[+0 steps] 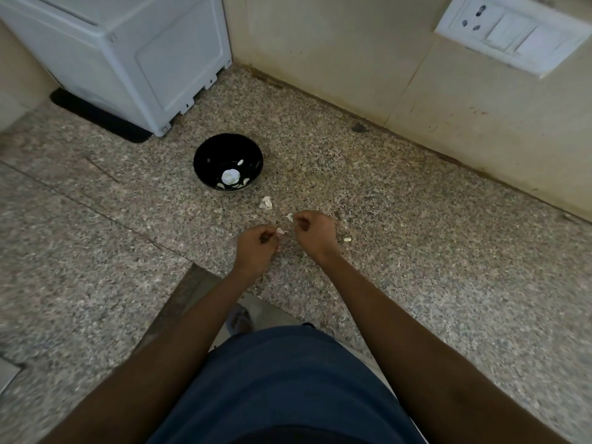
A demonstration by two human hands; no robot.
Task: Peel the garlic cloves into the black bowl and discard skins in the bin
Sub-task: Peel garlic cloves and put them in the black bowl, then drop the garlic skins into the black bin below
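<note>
A black bowl (228,161) stands on the speckled counter with a white garlic bulb (230,176) and a few loose cloves inside. My left hand (255,248) has its fingers curled and pinches a garlic clove (281,231) at its tip. My right hand (315,230) sits just to the right, fingers curled, pinching a thin piece of garlic skin (290,216). A scrap of skin (266,202) lies on the counter between the hands and the bowl. Another small piece (348,239) lies right of my right hand. No bin is in view.
A white appliance (128,49) on a black mat (96,113) fills the back left corner. A tiled wall with a switch plate (512,30) runs along the back right. The counter's front edge lies near my body, with floor below.
</note>
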